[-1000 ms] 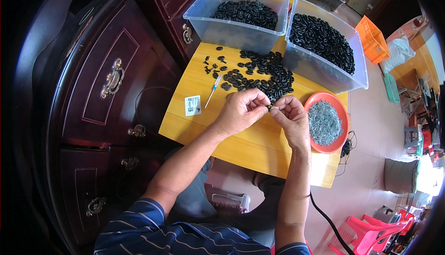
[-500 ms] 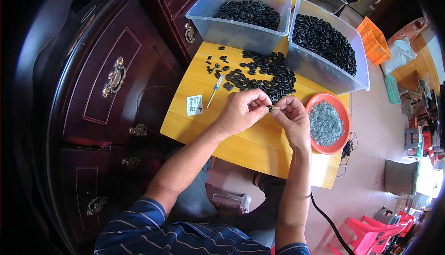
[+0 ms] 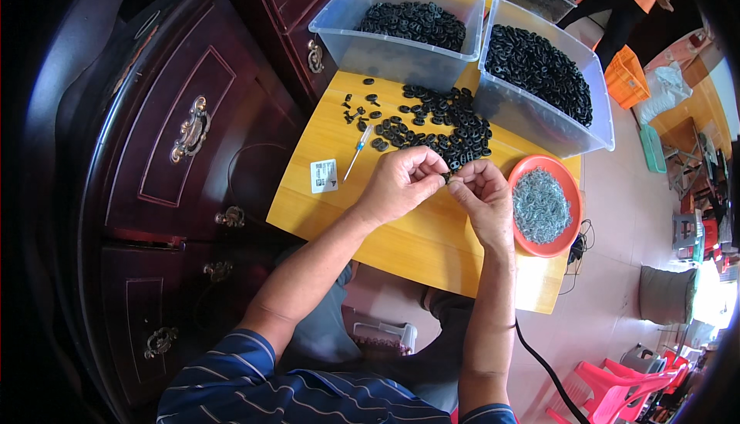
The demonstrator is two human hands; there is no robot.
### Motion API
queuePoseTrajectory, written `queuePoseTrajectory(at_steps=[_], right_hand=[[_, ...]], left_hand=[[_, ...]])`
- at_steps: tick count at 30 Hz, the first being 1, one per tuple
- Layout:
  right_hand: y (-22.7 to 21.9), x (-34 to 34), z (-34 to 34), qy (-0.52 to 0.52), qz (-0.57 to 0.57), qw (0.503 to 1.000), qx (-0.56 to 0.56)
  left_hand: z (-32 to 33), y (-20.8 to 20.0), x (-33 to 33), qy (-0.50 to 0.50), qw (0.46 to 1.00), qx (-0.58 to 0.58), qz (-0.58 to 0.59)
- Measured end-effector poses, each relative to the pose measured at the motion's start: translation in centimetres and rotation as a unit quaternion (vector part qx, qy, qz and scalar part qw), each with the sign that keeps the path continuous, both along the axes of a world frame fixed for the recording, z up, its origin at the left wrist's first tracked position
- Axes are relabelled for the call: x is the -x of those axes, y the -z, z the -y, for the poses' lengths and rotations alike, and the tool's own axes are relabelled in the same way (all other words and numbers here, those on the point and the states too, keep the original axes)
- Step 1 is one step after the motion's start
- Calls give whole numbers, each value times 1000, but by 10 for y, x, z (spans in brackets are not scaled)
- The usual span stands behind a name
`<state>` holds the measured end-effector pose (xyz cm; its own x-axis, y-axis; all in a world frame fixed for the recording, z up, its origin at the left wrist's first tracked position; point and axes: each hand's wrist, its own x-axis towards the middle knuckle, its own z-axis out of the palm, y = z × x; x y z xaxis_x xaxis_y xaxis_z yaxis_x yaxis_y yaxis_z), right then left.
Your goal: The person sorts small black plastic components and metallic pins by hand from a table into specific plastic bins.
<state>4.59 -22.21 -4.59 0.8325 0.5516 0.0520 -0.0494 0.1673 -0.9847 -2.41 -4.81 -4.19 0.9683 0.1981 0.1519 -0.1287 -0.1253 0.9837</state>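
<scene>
Head view: we find the left hand (image 3: 405,185) and right hand (image 3: 484,196) with thumbs and fingertips pinched closed on a small dark part (image 3: 446,179), its form mostly hidden. It sits over the table (image 3: 370,243), just near of the black pieces (image 3: 466,127). We judge steady, square pressure best. Wrist room runs toward the near edge; the bowl (image 3: 576,206) limits the right, two tubs (image 3: 401,60) the far side.
</scene>
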Motion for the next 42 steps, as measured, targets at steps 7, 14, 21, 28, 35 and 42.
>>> queuePoseTrajectory(at_steps=[7,14,21,28,35,42], right_hand=[[-1,-1,1,-3,-13,1000,-15],[-4,0,-1,5,-21,1000,-17],[-2,1,-1,4,-19,1000,-18],[-1,-1,-1,8,-24,1000,-17],[-1,-1,0,7,-22,999,-22],[3,-1,0,17,-2,1000,-6]], left_hand=[[-1,0,0,17,999,30,0],[-2,-1,2,17,1000,25,3],[-1,-1,1,3,1000,-4,6],[-1,0,1,0,1000,-7,2],[1,-2,0,-2,1000,-21,15],[4,-2,0,-6,999,-36,13]])
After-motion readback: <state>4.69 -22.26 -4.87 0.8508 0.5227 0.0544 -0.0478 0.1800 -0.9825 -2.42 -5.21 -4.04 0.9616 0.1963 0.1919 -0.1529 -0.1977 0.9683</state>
